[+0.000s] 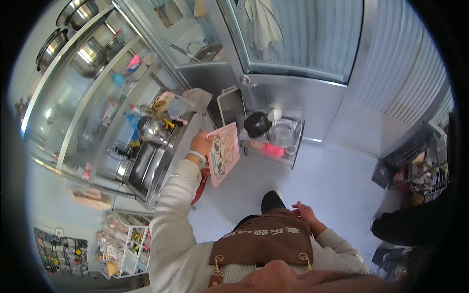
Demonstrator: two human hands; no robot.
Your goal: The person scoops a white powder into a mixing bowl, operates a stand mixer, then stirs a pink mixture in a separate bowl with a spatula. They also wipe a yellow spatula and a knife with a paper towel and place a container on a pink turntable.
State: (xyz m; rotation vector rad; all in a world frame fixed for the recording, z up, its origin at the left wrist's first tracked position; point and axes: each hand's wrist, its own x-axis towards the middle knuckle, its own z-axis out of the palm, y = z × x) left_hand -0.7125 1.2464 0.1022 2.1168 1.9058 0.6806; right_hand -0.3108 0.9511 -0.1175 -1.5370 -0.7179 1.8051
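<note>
My left hand (201, 143) grips the upper left edge of a pink rectangular board (224, 154) with a cartoon animal printed on it. The board is held up off the floor, left of centre, tilted, with nothing under it. Below that hand hangs a red strip (200, 187), partly hidden behind the board. My right hand (304, 213) holds nothing visible; its fingers are apart, beside the brown apron (264, 239) at my waist.
A steel sink counter (146, 168) with a kettle (152, 130) stands at left, under shelves of steel bowls (89, 57). Ahead, a wire rack (294, 161) carries a black pot (257, 124) by the metal door (293, 93). Loaded shelves (422, 171) stand at right, near a dark-clothed leg (405, 227).
</note>
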